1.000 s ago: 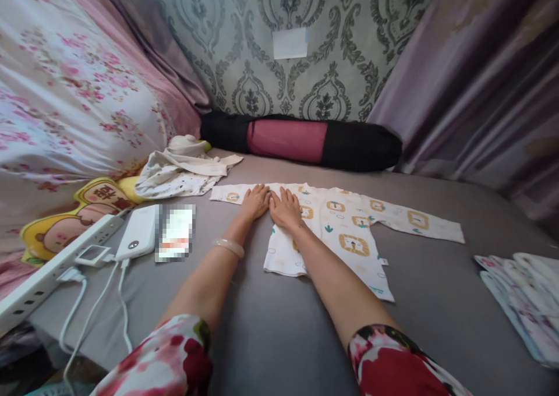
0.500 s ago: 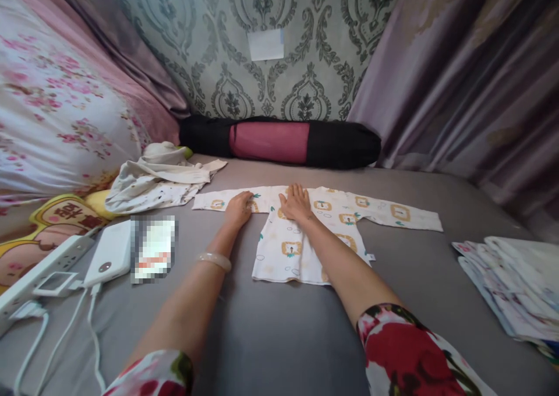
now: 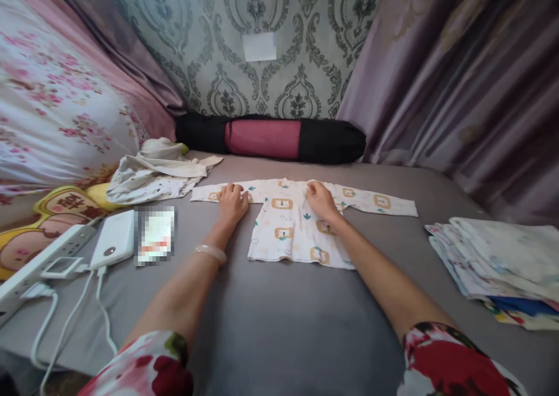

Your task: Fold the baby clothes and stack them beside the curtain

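Well, a white long-sleeved cloth shirt with ochre prints (image 3: 283, 218) lies spread beneath the fingers: the left hand's (image 3: 232, 202) parted, loosely curled over one sleeve, the right hand's (image 3: 322, 202) bent, gripping or not I can't tell.

Grey wall (image 3: 301, 99) patterned with dark medallions and scrolls, white paper (image 3: 259, 46) on it, mauve curtain (image 3: 437, 81) falling in folds at right, pink-flowered white cloth (image 3: 56, 87) at left, darker drape (image 3: 105, 26) beside it, smooth grey surface (image 3: 283, 326) below, soft light, dimmer toward the upper right corner.
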The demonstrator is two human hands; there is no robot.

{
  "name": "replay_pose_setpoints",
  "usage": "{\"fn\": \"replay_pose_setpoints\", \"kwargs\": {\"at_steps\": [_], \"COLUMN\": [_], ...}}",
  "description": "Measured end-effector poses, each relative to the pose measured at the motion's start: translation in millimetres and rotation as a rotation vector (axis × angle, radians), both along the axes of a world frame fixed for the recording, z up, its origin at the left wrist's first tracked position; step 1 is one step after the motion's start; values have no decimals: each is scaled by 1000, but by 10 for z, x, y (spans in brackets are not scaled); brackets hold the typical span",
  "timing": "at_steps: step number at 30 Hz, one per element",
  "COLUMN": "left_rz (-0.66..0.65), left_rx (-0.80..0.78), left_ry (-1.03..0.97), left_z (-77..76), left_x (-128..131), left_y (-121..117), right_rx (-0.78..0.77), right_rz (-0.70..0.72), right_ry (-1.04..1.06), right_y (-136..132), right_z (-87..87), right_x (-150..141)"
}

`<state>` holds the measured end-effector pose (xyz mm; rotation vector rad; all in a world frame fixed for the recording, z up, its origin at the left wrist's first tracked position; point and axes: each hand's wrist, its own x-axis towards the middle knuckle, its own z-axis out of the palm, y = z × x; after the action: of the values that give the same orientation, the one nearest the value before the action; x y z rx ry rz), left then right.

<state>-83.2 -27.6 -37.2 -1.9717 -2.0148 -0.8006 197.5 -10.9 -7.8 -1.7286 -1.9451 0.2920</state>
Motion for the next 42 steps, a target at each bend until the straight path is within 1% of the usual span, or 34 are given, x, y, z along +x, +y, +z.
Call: {"fn": "replay_pose_setpoints", "kwargs": {"at_steps": [2, 4, 7, 10, 12, 16, 19, 22, 27, 32, 37, 42], "left_rz": [16, 16, 20, 7, -4, 9, 25, 18, -31, -52, -63, -84], "left_rx": [-79, -193, -343, -427, -445, -463, -503, -552, -618, -590, -587, -628], "left_ry": [-33, -65, -92, -89, -83, -75, -68, -87, -202, -239, -221, -275], "left_z": [9, 31, 83, 115, 116, 126, 175, 237, 294, 279, 251, 230], "left_x": [7, 16, 49, 113, 172, 297, 361, 370, 253, 112, 91, 39], "left_y": [-128, -279, -530, -784, -937, -1168, -1263, -1299, -1295, -1277, -1252, -1244], "right_rx": [-53, -115, -239, -342, -365, -391, -393, -400, -455, -486, -482, -520], "right_rz": [-77, -140, -187, -222, -241, -208, -185, -145, -39, -8, -15, 22], "right_ry": [-32, -97, -194, -250, -270, -319, -332, -316, -264, -235, -252, -256], "right_y": [-241, -495, -861, -1177, -1348, -1582, -1659, -1656, -1555, -1502, -1509, -1500], "right_z": [49, 75, 73, 49, 40, 56, 79, 87, 39, -2, 7, 29], "right_x": [325, 612, 885, 954, 930, 862, 847, 875, 1017, 1137, 1142, 1191]}}
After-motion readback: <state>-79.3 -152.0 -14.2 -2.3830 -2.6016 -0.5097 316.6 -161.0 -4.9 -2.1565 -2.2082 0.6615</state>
